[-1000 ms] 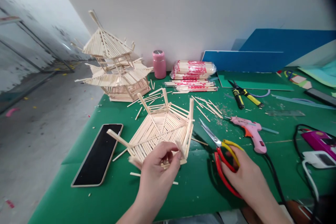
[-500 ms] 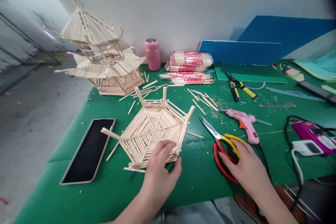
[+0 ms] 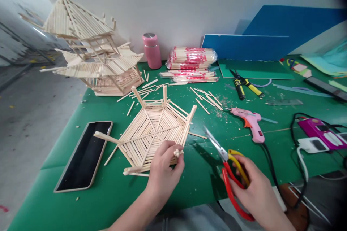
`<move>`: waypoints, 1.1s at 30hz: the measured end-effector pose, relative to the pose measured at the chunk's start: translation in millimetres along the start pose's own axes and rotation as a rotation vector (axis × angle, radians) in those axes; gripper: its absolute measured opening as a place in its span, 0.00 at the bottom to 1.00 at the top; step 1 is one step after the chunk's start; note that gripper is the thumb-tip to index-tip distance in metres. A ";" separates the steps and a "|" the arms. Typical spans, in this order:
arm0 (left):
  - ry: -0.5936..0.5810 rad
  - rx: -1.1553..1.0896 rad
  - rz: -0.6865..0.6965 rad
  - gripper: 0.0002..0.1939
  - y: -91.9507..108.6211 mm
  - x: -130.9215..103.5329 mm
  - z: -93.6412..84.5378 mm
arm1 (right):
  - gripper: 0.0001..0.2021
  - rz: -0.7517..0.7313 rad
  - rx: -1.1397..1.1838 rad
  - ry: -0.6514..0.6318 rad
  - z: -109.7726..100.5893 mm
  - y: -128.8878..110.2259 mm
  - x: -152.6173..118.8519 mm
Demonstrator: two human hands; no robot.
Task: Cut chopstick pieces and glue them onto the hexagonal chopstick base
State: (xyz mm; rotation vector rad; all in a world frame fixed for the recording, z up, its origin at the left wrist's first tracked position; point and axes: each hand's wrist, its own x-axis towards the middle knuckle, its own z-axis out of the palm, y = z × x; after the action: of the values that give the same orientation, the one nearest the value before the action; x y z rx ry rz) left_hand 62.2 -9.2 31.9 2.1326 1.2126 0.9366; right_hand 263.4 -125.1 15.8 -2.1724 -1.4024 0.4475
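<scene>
A hexagonal roof panel of wooden sticks (image 3: 151, 130) lies on the green table (image 3: 206, 180), corner posts pointing up. My left hand (image 3: 164, 173) grips its near edge, fingers around a short post at the rim. My right hand (image 3: 253, 193) holds red-and-yellow scissors (image 3: 230, 168) lifted off the table, blades pointing up and left toward the panel. A finished two-tier stick pagoda (image 3: 89, 57) stands at the back left.
A black phone (image 3: 84, 157) lies left of the panel. A pink glue gun (image 3: 249, 122), yellow pliers (image 3: 245, 86), packs of chopsticks (image 3: 191, 59), a pink bottle (image 3: 151, 50) and loose sticks sit further back. Cables and a purple device (image 3: 320, 131) are at right.
My right hand has picked the scissors up off the table. My left hand shifted its grip on the panel's near edge; the view moved right and down.
</scene>
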 end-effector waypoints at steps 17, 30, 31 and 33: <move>0.053 0.035 -0.164 0.06 5.2 0.2 -8.9 | 0.18 -0.172 0.066 -0.089 16.3 -32.8 -11.0; 0.162 -0.223 -0.308 0.03 11.4 6.1 -37.8 | 0.22 -0.248 0.078 -0.227 19.1 -50.6 -5.0; 0.155 -0.236 -0.314 0.03 11.0 6.0 -38.3 | 0.22 -0.253 0.080 -0.229 20.1 -50.5 -5.7; 0.145 -0.259 -0.326 0.03 10.4 5.9 -39.2 | 0.22 -0.252 0.083 -0.238 21.7 -50.5 -6.5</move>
State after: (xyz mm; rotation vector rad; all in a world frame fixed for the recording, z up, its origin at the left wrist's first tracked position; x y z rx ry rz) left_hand 39.6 -5.3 65.9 1.6310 1.3742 1.0479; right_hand 211.8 -108.9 27.4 -1.8915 -1.7270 0.6722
